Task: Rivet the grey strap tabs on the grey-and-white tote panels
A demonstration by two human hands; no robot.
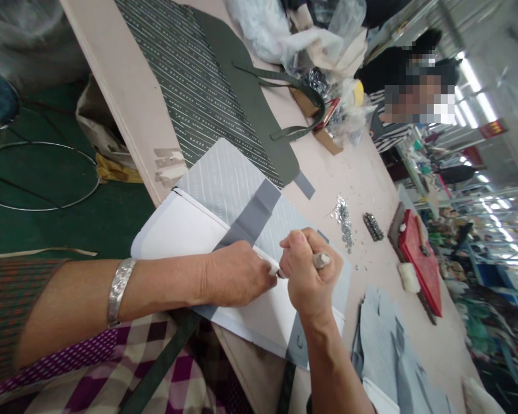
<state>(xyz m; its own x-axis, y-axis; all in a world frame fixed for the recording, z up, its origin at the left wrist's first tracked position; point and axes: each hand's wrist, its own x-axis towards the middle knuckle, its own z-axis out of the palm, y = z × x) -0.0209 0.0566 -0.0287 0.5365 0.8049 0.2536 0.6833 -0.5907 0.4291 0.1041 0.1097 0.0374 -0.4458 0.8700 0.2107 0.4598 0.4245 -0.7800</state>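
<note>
A flat bag piece (190,227) lies tilted on the table, part white and part pale grey with printed lines, crossed by grey strips. My left hand (242,275) is closed at its middle, fingers pinching a white raised edge of it. Close beside, my right hand (313,273) is wrapped in a fist around a slim tool with a pale handle (322,260). The handle's end sticks out past the fist, and the tool's tip points toward my left fingertips. What kind of tool it is cannot be made out. Dark straps (162,365) hang from the piece's near side.
A dark green bag panel (207,86) with printed lines and handles (302,132) lies beyond. Small metal parts (343,221) are scattered to the right, near a red board (421,261) with a hammer (423,236). Grey pieces (388,339) lie lower right. A person (384,75) stands across.
</note>
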